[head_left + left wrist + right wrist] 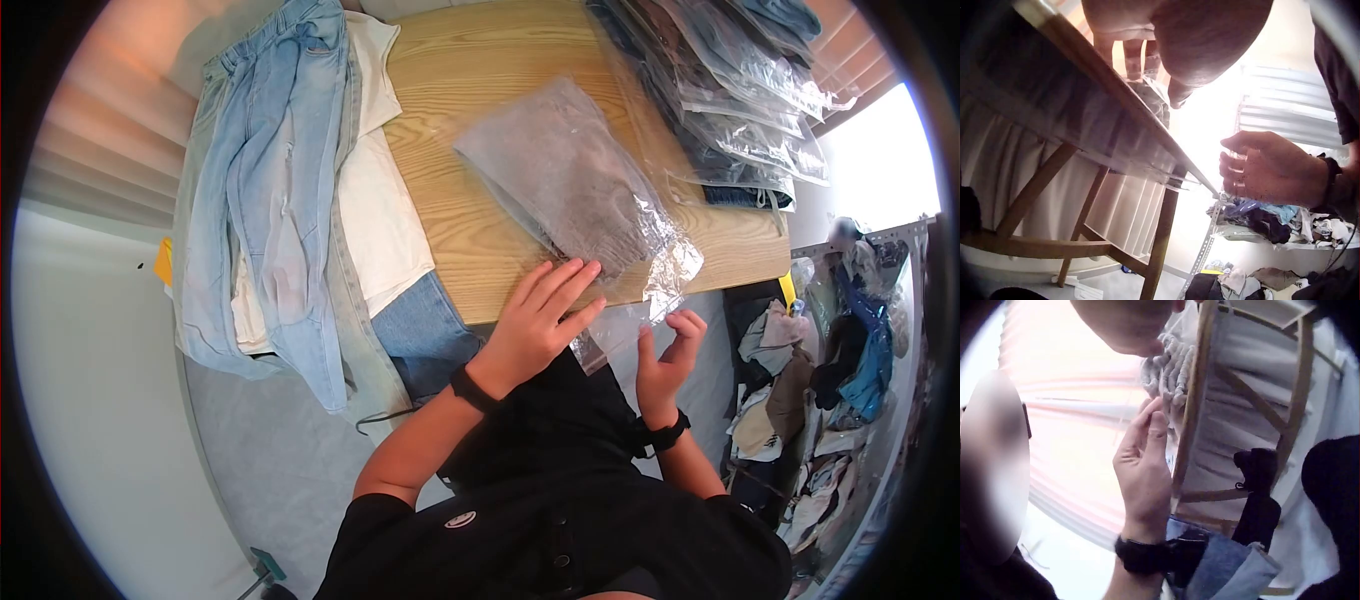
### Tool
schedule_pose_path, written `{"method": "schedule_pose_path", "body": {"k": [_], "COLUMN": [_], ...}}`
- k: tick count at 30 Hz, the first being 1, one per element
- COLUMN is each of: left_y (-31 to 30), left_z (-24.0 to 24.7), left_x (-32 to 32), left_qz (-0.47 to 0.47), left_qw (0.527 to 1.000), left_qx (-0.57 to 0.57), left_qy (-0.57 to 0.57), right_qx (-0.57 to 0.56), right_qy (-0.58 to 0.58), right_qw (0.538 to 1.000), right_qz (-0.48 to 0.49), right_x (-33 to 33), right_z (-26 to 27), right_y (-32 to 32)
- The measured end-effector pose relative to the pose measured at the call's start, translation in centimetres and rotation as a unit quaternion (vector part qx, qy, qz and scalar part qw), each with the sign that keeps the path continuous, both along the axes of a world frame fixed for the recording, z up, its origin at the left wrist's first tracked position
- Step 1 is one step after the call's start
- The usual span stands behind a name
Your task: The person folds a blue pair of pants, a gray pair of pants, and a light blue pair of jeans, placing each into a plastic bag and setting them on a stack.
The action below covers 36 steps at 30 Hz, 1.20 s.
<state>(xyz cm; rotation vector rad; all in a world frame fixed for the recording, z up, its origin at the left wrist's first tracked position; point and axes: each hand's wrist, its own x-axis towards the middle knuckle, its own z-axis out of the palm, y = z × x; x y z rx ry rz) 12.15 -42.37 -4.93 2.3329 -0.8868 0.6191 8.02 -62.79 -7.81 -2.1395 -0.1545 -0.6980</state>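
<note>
A folded grey garment (575,165) with a gathered edge lies inside a clear plastic bag (672,262) near the table's front edge. My left hand (535,315) rests with extended fingers on the bag's near end, beside the gathers. Just right of the bag's loose, shiny end, my right hand (670,362) hovers past the table edge with its thumb and fingers apart and loosely bent. The left wrist view also shows this right hand (1275,167) with nothing between its fingers. In the right wrist view, the gathered edge (1169,369) sits by the left fingertips.
Light blue jeans (270,170) and white trousers (375,215) drape over the left side of the wooden table (450,70). Bagged garments (730,90) are piled at the back right. Shelves of clothes (775,400) stand to the right, and a wooden frame (1041,187) supports the tabletop.
</note>
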Motion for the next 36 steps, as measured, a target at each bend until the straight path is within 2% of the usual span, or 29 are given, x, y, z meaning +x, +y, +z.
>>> {"method": "schedule_pose_path", "body": {"k": [1,2,3,4,6,8,10,11,13,17,19,20,22,25,29,31,36], "left_y": [0.0,0.0,0.1,0.1,0.0,0.0,-0.2,-0.3,-0.5,-0.9,-1.3,-1.6,-2.3,-3.5,-4.8,-5.0,-4.7], "left_z": [0.0,0.1,0.1,0.1,0.2,0.1,0.0,-0.1,-0.1,0.2,0.3,0.4,0.5,0.6,0.0,-0.1,0.6], "left_x": [0.0,-0.1,-0.1,-0.1,-0.2,-0.3,-0.4,-0.4,-0.5,-1.2,-1.8,-2.1,-2.7,-3.8,-4.7,-5.0,-5.6], "left_qz": [0.000,0.000,-0.001,-0.001,-0.006,-0.007,-0.007,-0.007,-0.006,-0.031,-0.051,-0.076,-0.104,-0.146,-0.163,-0.161,-0.182], "left_qw": [1.000,1.000,1.000,1.000,1.000,1.000,1.000,1.000,1.000,0.999,0.999,0.997,0.994,0.988,0.985,0.986,0.983], "left_qx": [0.000,0.001,0.003,0.002,-0.001,-0.002,-0.003,-0.006,-0.009,-0.015,-0.015,-0.020,-0.026,-0.038,-0.040,-0.030,-0.015], "left_qy": [0.000,0.001,0.002,0.002,0.003,0.003,0.002,-0.002,-0.007,-0.008,-0.009,-0.010,-0.015,-0.017,-0.027,-0.031,-0.037], "right_qx": [0.162,0.319,0.385,0.384,0.560,0.564,0.627,0.627,0.665,0.662,0.588,0.589,0.592,0.547,0.533,0.509,0.503], "right_qy": [0.038,0.075,0.128,0.127,0.240,0.270,0.309,0.309,0.360,0.369,0.388,0.385,0.412,0.439,0.462,0.477,0.456], "right_qw": [0.986,0.945,0.914,0.914,0.793,0.779,0.705,0.705,0.625,0.603,0.681,0.682,0.685,0.704,0.701,0.712,0.729], "right_qz": [0.005,0.011,0.002,0.002,0.005,0.038,0.121,0.122,0.194,0.248,0.199,0.197,0.103,0.116,0.110,0.075,0.083], "right_x": [-0.3,-0.5,-0.4,-0.4,-0.2,0.1,0.3,0.4,0.5,0.4,0.3,0.1,-0.1,0.2,0.1,-0.1,-0.3], "right_z": [-1.4,-2.1,-2.0,-1.8,-0.7,0.5,1.5,1.9,2.7,4.2,5.0,5.3,5.9,7.6,6.7,7.0,6.4], "right_y": [-0.5,-1.0,-1.3,-1.4,-1.6,-1.5,-1.6,-1.7,-2.3,-3.2,-3.5,-3.8,-4.2,-3.7,-4.2,-4.1,-5.2]}}
